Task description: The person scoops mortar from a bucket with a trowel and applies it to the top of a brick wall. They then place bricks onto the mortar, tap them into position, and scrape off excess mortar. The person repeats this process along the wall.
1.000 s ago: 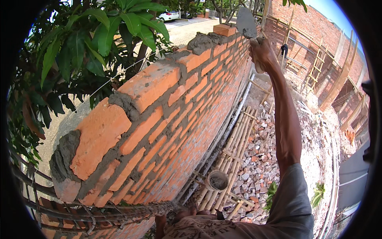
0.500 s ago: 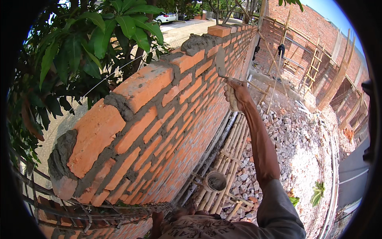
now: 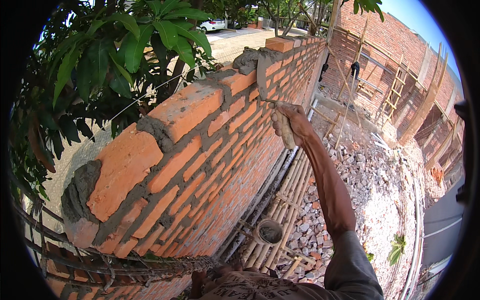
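My right hand [image 3: 295, 121] is closed round the pale, worn handle of a trowel [image 3: 261, 76]. Its grey blade stands nearly upright against the near face of the brick wall [image 3: 220, 155], close to the top course. The blade's upper end touches or nearly touches a lump of wet mortar [image 3: 245, 61] on the wall's top. Left of that mortar lies an orange brick [image 3: 190, 107] with grey smears on it. Another orange brick [image 3: 125, 170] sits nearer, with mortar at both its ends. My left hand cannot be made out in the picture.
A bucket of mortar [image 3: 270, 232] stands on the bamboo scaffold [image 3: 287, 200] below me. Broken rubble [image 3: 345, 200] covers the ground to the right. A taut string [image 3: 145, 95] runs along the wall's far side, beside leafy branches [image 3: 125, 45]. Bent rebar [image 3: 100, 267] sticks out at lower left.
My right hand has drawn the trowel a little left and nearer. The blade has shifted from the wall face farther along to beside the mortar lump.
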Demonstrator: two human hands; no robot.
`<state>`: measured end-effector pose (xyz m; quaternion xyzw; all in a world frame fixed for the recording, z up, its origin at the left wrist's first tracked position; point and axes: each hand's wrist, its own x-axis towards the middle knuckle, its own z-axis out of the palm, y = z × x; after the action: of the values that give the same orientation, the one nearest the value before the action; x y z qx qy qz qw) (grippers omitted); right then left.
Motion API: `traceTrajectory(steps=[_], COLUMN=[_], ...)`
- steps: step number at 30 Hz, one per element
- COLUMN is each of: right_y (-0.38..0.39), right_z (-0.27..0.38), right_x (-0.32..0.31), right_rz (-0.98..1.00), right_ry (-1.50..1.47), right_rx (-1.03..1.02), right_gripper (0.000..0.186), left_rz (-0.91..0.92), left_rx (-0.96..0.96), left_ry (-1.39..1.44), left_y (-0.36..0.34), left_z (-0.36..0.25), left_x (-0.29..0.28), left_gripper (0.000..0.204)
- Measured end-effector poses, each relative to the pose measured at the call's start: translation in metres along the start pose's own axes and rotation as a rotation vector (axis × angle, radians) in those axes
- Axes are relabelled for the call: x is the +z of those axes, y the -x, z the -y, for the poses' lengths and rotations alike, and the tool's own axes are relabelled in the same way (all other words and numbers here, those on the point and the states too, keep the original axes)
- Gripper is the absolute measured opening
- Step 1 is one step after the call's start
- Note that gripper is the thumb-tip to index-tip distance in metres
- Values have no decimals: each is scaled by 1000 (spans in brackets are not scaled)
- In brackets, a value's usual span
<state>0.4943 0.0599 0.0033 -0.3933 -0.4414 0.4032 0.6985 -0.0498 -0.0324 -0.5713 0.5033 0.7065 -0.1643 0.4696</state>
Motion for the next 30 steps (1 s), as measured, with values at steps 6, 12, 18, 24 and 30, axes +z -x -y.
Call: traceTrajectory(steps=[6, 12, 18, 24, 30], right_y=[67, 70, -47, -171, -172], right_z=[21, 81, 164, 152, 128], right_x=[-4, -33, -11, 19, 67], right_rz=[52, -127, -303, -114, 261], right_ry=[485, 1461, 2103, 2770, 2818], right_rx=[250, -57, -662, -866, -799], right_gripper=[26, 21, 20, 8, 13], left_rz=[121, -80, -29, -76, 42], left_rx=[-8, 93, -50, 138, -256], left_ry=[31, 92, -12, 224, 251], left_y=[-31, -39, -36, -11, 10], left_z=[-2, 0, -10, -10, -7], left_x=[-6, -1, 0, 17, 14], left_gripper=[91, 76, 86, 71, 51])
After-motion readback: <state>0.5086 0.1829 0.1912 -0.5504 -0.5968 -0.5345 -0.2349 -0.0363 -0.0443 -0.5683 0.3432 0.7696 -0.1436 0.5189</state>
